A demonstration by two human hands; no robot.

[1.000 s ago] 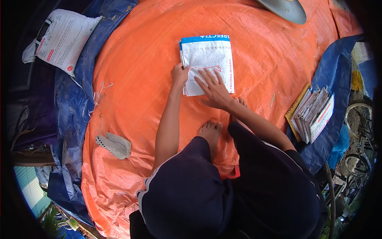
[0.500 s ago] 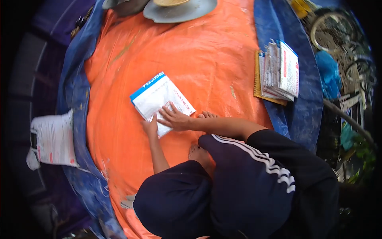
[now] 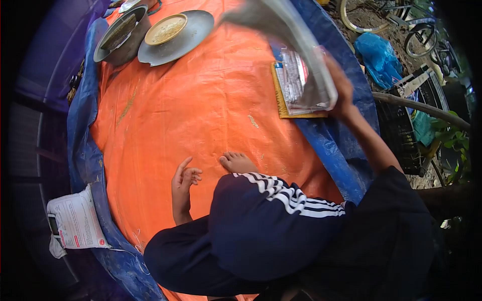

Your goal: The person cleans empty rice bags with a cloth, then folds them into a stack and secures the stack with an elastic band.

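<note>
My right hand (image 3: 341, 88) grips the edge of a woven sack (image 3: 309, 45), which is smeared by motion. Its loose end sweeps up and left over the orange sheet. Directly below it, a stack of folded woven sacks (image 3: 290, 75) rests on a yellow-brown one at the right edge of the orange sheet, partly hidden by the moving sack. My left hand (image 3: 184, 183) hovers over the orange sheet near my bare foot, fingers loosely bent and apart, holding nothing.
An orange sheet (image 3: 165, 115) lies over a blue tarp (image 3: 329, 155). At the upper left are a deep metal pot (image 3: 120, 40) and a grey lid (image 3: 201, 30) bearing a shallow basket (image 3: 168, 30). A white bag (image 3: 80, 220) sits left; a blue plastic bag (image 3: 379, 57) and bicycles lie right.
The folded sack under both hands has gone from the orange sheet. My right hand has swung right to the stack with a sack in it; my left hand is lower and empty. The view shifted right.
</note>
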